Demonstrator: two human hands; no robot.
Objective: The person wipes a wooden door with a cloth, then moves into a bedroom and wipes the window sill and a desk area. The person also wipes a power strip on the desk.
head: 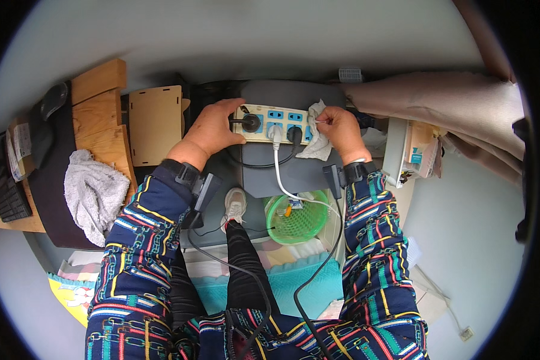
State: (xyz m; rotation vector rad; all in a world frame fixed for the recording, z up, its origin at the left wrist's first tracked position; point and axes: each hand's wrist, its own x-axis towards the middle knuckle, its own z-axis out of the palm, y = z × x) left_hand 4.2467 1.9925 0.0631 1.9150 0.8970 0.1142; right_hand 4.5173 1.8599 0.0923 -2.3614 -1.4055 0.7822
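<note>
A white power strip [262,135] with blue sockets lies before me over a dark grey surface. My left hand [213,128] grips its left end, thumb and fingers on opposite long edges. A round black plug [251,123] sits in the socket nearest that hand. A white plug [275,131] and another black plug [294,134] are in the lower row, their cords running downward. At the strip's right end, my right hand [339,130] pinches a small whitish thing, too small to identify, beside a crumpled whitish cloth or tissue [319,146].
A green mesh wastebasket [297,225] stands below the strip, holding some litter. Leftward are a wooden shelf [99,112], a thin wooden panel [155,126], a grey towel [94,193] and a black keyboard [12,201]. A curtain [436,99] hangs right. Black cables hang from my wrists.
</note>
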